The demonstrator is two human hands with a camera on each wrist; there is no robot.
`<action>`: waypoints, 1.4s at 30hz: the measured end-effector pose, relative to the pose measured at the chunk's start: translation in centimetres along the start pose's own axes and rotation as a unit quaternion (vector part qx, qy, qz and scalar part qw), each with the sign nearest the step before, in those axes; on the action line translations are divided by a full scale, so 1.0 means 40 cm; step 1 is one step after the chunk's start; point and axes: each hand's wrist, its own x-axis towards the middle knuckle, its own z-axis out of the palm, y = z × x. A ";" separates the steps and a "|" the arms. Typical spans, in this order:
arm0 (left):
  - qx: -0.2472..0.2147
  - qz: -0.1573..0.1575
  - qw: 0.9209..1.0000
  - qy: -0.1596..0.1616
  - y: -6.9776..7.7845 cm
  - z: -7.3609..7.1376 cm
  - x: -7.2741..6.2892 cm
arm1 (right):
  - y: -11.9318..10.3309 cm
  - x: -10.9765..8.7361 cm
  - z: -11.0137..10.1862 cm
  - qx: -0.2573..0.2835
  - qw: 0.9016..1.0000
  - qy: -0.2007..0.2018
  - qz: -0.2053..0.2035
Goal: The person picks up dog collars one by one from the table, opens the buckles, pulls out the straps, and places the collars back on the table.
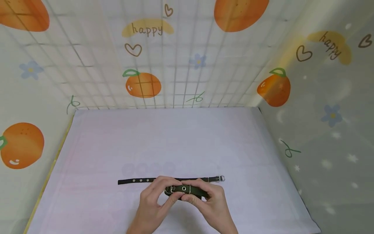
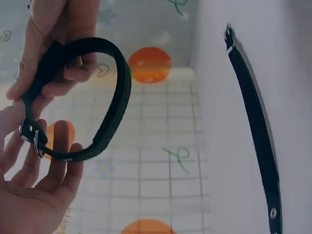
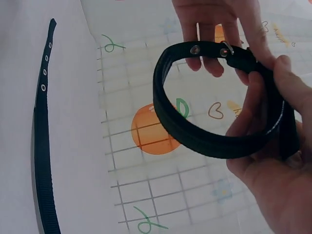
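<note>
Both hands meet near the front of the table (image 1: 175, 139), raised above it, each grasping a looped strap (image 1: 195, 190) held between them. The left hand (image 1: 155, 203) pinches it at the buckle (image 2: 25, 129) between thumb and forefinger; in the left wrist view its other fingers extend loosely under the loop. The right hand (image 1: 215, 202) grips the band farther along, thumb in front and fingers behind, with a strap end jutting out beside it.

The looped strap is dark, nearly black-green, curved into a rounded ring, its band thick and woven-looking. A silver D-ring (image 2: 37, 145), the buckle and round metal eyelets stand out against it.

Just beyond the hands, a straight strap (image 1: 125, 182) of similar dark webbing lies flat on the table, running crosswise: eyelets toward its left end, a metal ring (image 1: 223, 178) at its right end, its middle partly hidden by the fingers.

The table's smooth, whitish cover reaches well past both strap ends to the sides and back to a printed curtain (image 1: 175, 68), where wire grid lines show through. A yellow strip (image 1: 49, 175) follows the left edge.
</note>
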 end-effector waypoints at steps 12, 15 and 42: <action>-0.137 -0.112 0.984 -0.010 0.021 0.010 -0.010 | -0.009 -0.006 0.009 0.009 1.000 0.022 0.011; -0.193 -0.172 0.966 -0.020 0.028 0.009 -0.008 | -0.009 -0.005 0.009 0.015 0.999 0.027 0.014; -0.205 -0.191 0.960 0.001 0.036 0.018 -0.002 | -0.010 -0.005 -0.002 0.023 1.000 0.015 -0.005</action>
